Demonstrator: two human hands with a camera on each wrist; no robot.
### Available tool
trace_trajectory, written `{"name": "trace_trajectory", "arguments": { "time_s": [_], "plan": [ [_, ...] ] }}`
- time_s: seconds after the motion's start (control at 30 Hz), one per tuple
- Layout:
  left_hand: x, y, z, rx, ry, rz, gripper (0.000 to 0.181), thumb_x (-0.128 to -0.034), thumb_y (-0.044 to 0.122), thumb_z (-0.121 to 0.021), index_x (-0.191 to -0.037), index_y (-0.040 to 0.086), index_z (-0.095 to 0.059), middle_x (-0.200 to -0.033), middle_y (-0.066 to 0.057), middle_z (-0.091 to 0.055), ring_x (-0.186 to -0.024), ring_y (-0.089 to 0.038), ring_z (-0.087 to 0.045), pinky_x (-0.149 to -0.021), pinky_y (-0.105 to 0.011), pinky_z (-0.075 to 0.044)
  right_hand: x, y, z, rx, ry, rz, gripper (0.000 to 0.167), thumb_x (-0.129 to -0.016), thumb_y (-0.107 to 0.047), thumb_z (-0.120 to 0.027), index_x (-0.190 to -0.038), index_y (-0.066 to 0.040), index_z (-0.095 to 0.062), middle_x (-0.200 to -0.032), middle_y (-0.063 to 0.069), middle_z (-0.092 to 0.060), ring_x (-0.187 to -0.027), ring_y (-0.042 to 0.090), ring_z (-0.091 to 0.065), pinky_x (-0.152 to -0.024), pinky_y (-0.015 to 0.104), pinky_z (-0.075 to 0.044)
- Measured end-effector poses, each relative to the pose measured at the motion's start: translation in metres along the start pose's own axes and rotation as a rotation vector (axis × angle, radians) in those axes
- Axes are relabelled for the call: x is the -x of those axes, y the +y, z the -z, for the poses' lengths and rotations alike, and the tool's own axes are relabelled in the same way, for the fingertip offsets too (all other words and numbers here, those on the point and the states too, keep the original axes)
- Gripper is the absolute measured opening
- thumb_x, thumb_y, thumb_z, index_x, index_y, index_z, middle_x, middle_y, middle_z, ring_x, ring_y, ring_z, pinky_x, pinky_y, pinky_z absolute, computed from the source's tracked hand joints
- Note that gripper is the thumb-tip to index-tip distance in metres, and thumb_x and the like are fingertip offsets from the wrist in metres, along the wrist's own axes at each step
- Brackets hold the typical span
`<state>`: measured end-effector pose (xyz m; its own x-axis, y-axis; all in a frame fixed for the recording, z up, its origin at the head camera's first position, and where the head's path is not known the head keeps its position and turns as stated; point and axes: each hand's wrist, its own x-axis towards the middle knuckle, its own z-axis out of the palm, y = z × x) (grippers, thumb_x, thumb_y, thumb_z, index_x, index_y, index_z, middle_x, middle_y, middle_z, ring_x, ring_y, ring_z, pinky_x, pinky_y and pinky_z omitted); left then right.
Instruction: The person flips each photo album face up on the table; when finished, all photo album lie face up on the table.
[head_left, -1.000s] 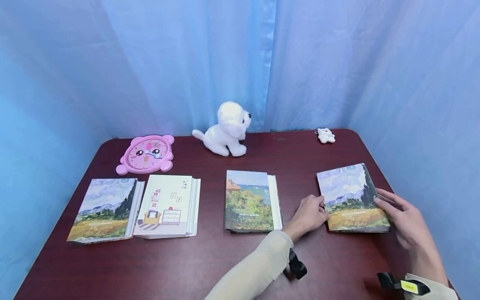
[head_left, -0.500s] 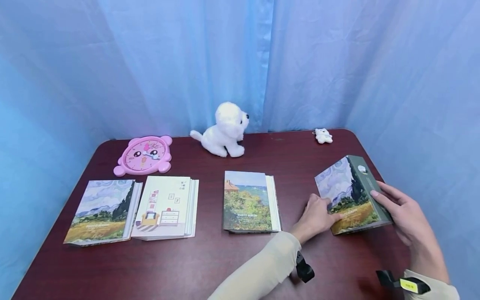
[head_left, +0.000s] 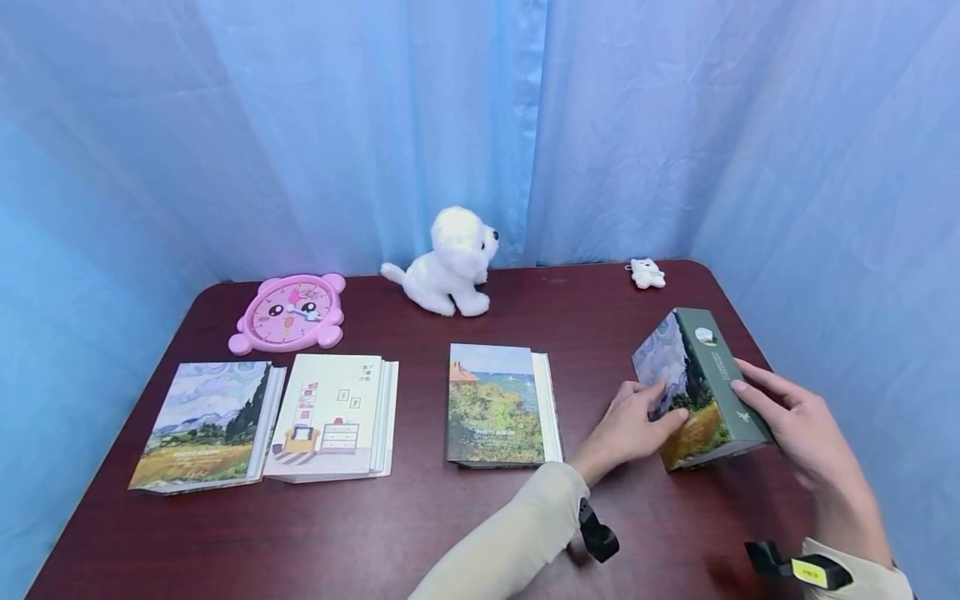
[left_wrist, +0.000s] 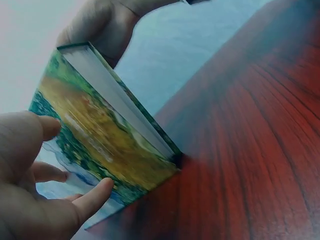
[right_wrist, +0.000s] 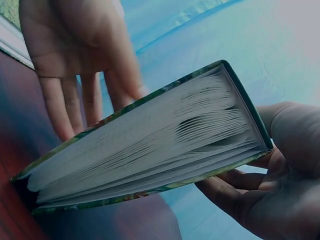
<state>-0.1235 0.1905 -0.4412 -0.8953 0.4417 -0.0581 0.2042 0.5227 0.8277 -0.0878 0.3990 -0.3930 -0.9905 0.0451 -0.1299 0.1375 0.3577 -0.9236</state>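
At the table's right side, a photo album (head_left: 701, 392) with a painted landscape cover and green spine stands tilted. Its spine side is raised, and its opposite edge meets the table in the right wrist view. My right hand (head_left: 798, 429) grips it by the spine, thumb on the spine and fingers behind; the right wrist view shows those fingers (right_wrist: 225, 197) under the back cover. My left hand (head_left: 626, 425) touches the front cover with spread, fairly straight fingers (left_wrist: 95, 200). White page edges (right_wrist: 145, 145) show between the covers.
Left of the hands lies a seaside-cover photo album (head_left: 498, 408). Farther left lie a cream album (head_left: 330, 417) and another landscape album (head_left: 202, 429), side by side. Behind them are a pink clock (head_left: 288, 312), a white plush dog (head_left: 453, 267) and a small white plush (head_left: 647, 273).
The right-hand album has gone from lying nearly flat to steeply tilted, its spine rising and turning into view. My left hand has shifted from the album's left edge onto its front cover.
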Motion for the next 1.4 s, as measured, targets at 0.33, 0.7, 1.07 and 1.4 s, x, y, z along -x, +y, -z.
{"name": "trace_trajectory", "arguments": {
  "time_s": [0.33, 0.7, 1.07, 1.4],
  "plan": [
    [0.008, 0.013, 0.028, 0.138, -0.049, 0.000, 0.069, -0.0925, 0.059, -0.048, -0.150, 0.024, -0.032, -0.148, 0.005, -0.038, -0.124, -0.005, -0.049, -0.099, -0.026, -0.044, -0.002, -0.012, -0.016, 0.215, 0.013, 0.059, 0.052, -0.098, -0.035, -0.053, -0.146, -0.019, -0.042, -0.105, -0.012, -0.051, -0.067, 0.010, -0.064, -0.055, 0.032, -0.055],
    [0.014, 0.008, 0.056, 0.272, 0.039, 0.025, 0.067, -0.0919, 0.044, -0.060, -0.150, 0.026, -0.031, -0.141, 0.001, -0.045, -0.117, -0.006, -0.056, -0.089, -0.021, -0.048, -0.013, -0.010, -0.040, 0.043, -0.118, 0.175, 0.050, -0.101, -0.028, -0.046, -0.144, -0.002, -0.041, -0.114, -0.023, -0.060, -0.096, -0.004, -0.064, -0.073, 0.020, -0.056],
    [0.018, -0.003, 0.076, 0.096, 0.060, 0.068, 0.086, -0.0841, 0.054, -0.065, -0.153, 0.024, -0.023, -0.138, -0.005, -0.048, -0.116, -0.015, -0.053, -0.093, -0.028, -0.047, -0.030, 0.020, -0.060, 0.141, -0.285, 0.034, 0.060, -0.100, -0.041, -0.045, -0.148, -0.006, -0.034, -0.139, 0.020, -0.047, -0.102, -0.005, -0.059, -0.086, 0.023, -0.052],
    [0.019, -0.013, 0.083, 0.071, 0.010, 0.135, 0.084, -0.0841, 0.057, -0.063, -0.152, 0.026, -0.026, -0.143, -0.008, -0.046, -0.117, -0.018, -0.057, -0.088, -0.030, -0.051, -0.035, 0.024, -0.065, 0.262, -0.241, -0.045, 0.073, -0.096, -0.051, -0.047, -0.151, -0.006, -0.027, -0.142, 0.025, -0.042, -0.117, 0.021, -0.052, -0.085, 0.028, -0.049]
  ]
}}
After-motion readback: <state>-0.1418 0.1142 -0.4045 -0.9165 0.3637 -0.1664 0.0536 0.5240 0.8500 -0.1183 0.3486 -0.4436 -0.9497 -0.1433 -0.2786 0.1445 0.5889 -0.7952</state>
